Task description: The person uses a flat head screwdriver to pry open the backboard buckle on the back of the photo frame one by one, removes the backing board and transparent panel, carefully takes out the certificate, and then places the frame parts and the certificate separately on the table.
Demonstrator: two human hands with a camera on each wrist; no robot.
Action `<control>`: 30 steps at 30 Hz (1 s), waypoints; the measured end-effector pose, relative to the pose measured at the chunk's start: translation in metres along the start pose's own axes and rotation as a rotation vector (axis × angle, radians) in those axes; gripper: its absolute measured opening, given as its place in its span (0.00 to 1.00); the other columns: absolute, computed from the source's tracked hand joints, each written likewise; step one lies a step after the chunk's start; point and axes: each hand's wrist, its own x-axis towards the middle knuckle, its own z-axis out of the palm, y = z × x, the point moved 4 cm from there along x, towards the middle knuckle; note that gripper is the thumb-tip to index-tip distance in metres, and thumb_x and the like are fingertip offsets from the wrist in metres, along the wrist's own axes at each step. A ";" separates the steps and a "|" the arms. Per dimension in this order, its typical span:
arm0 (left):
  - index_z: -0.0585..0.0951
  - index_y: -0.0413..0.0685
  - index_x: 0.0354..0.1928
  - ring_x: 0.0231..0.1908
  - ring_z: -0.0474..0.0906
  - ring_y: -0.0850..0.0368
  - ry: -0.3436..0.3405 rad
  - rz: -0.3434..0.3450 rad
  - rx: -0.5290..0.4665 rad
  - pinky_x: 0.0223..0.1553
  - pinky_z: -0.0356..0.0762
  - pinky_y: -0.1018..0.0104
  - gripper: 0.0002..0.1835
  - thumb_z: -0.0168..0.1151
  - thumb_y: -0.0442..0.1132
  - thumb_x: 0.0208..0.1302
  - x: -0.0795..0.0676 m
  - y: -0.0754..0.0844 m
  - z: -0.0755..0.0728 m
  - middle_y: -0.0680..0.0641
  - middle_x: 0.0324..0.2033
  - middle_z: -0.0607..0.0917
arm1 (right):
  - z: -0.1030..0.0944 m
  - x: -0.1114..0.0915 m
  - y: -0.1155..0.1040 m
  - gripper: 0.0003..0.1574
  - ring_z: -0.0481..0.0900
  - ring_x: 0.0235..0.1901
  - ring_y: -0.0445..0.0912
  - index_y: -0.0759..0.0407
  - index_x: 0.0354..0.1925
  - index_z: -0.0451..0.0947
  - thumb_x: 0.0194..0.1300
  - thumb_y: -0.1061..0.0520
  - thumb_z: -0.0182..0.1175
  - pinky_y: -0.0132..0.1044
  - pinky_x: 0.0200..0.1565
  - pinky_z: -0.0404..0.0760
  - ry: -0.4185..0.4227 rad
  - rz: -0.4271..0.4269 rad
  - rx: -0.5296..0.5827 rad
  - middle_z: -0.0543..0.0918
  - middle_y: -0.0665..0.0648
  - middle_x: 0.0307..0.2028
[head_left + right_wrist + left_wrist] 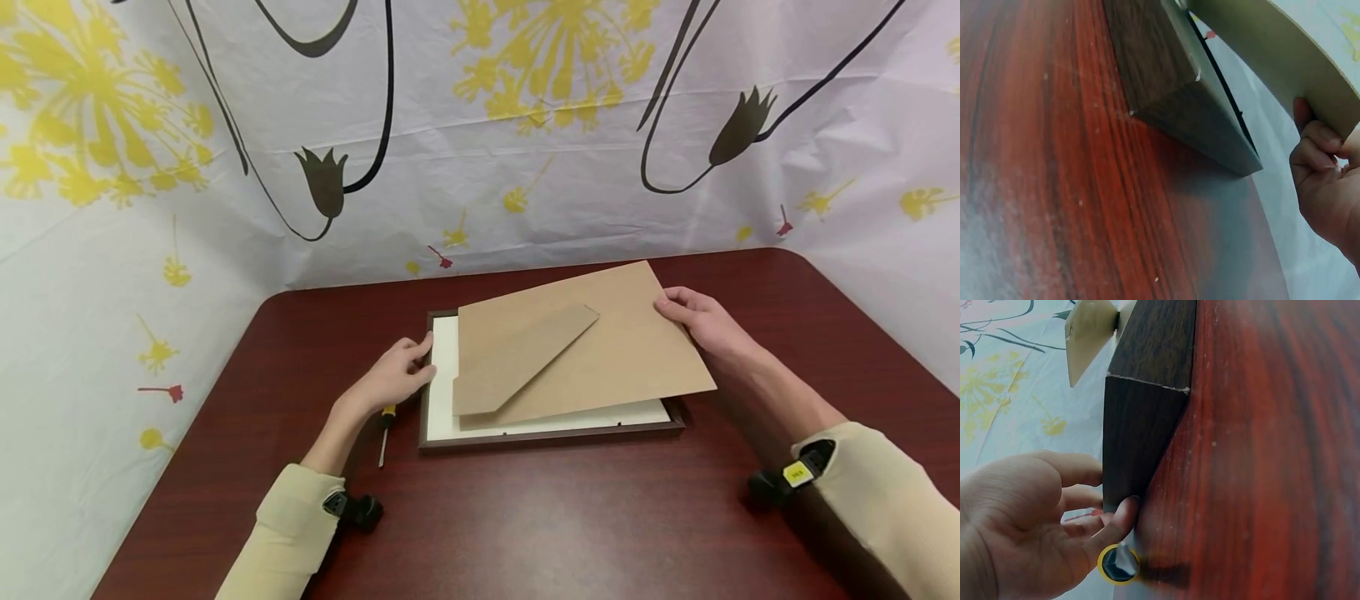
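Note:
A dark wooden picture frame lies face down on the table, with a white sheet showing inside it. Above it, a brown backing board with an easel leg is tilted, its right side raised. My right hand pinches the board's right edge between thumb and fingers; the right wrist view shows that hand with a gap between board and frame. At the frame's left side, my left hand grips the rail, thumb and fingers against it in the left wrist view.
A screwdriver with a yellow and black handle lies on the table left of the frame, close under the left hand. The reddish-brown table ends at a white patterned cloth behind and at the sides.

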 end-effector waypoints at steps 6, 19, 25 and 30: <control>0.55 0.34 0.76 0.44 0.69 0.48 -0.005 -0.010 -0.011 0.42 0.69 0.58 0.33 0.53 0.38 0.77 -0.002 0.000 0.000 0.32 0.58 0.69 | -0.004 -0.008 -0.009 0.10 0.84 0.26 0.40 0.57 0.50 0.70 0.79 0.53 0.53 0.33 0.28 0.82 0.035 -0.050 0.050 0.84 0.48 0.30; 0.54 0.33 0.77 0.44 0.69 0.47 -0.027 -0.001 -0.020 0.41 0.69 0.58 0.33 0.52 0.39 0.78 -0.001 -0.001 0.001 0.31 0.60 0.68 | -0.050 -0.037 -0.019 0.05 0.83 0.25 0.39 0.52 0.47 0.76 0.77 0.55 0.55 0.31 0.27 0.81 0.196 -0.114 0.239 0.84 0.49 0.30; 0.52 0.35 0.77 0.46 0.68 0.46 -0.045 -0.012 -0.021 0.44 0.68 0.56 0.34 0.50 0.40 0.78 0.000 -0.003 0.002 0.31 0.63 0.66 | -0.073 -0.054 -0.018 0.04 0.83 0.24 0.40 0.53 0.43 0.79 0.75 0.57 0.57 0.31 0.26 0.80 0.302 -0.122 0.360 0.84 0.50 0.27; 0.52 0.34 0.77 0.47 0.69 0.46 -0.044 -0.006 -0.013 0.44 0.68 0.55 0.34 0.50 0.40 0.78 0.001 -0.002 0.002 0.31 0.63 0.66 | -0.090 -0.068 -0.015 0.03 0.83 0.27 0.40 0.55 0.42 0.78 0.75 0.58 0.58 0.31 0.27 0.80 0.376 -0.128 0.441 0.84 0.50 0.29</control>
